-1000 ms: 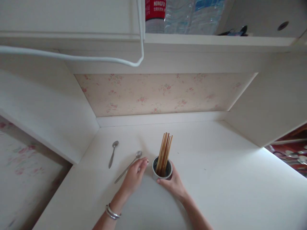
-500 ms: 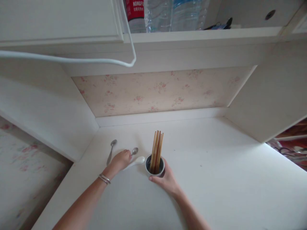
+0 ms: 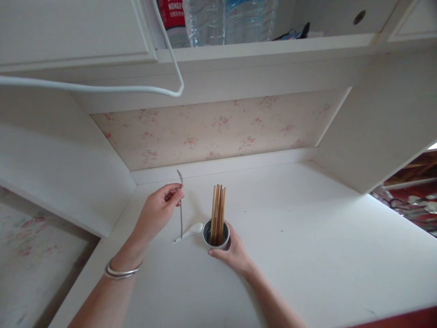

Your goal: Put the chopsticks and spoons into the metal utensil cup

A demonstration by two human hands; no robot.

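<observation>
My left hand [image 3: 157,210] pinches a thin metal spoon [image 3: 181,213] near its upper end. The spoon is held upright, bowl at the top and handle pointing down. Below it a white ceramic spoon [image 3: 194,229] lies on the table, its bowl close to the cup's left side. My right hand [image 3: 236,254] is wrapped around a dark-lined cup [image 3: 205,240] with a pale rim. Several wooden chopsticks [image 3: 217,212] stand in that cup, leaning slightly. A second metal spoon, seen earlier at the left, is not visible; my left hand covers that area.
The white tabletop [image 3: 290,255] runs between side panels, with a floral wall [image 3: 205,127] behind. Overhead, a shelf [image 3: 266,48] holds plastic bottles [image 3: 208,23]. A white cable [image 3: 102,89] hangs at upper left. Cluttered items [image 3: 406,205] show at far right.
My left hand has lifted the metal spoon off the table and turned it upright. My right hand stays around the cup. The camera view has shifted slightly.
</observation>
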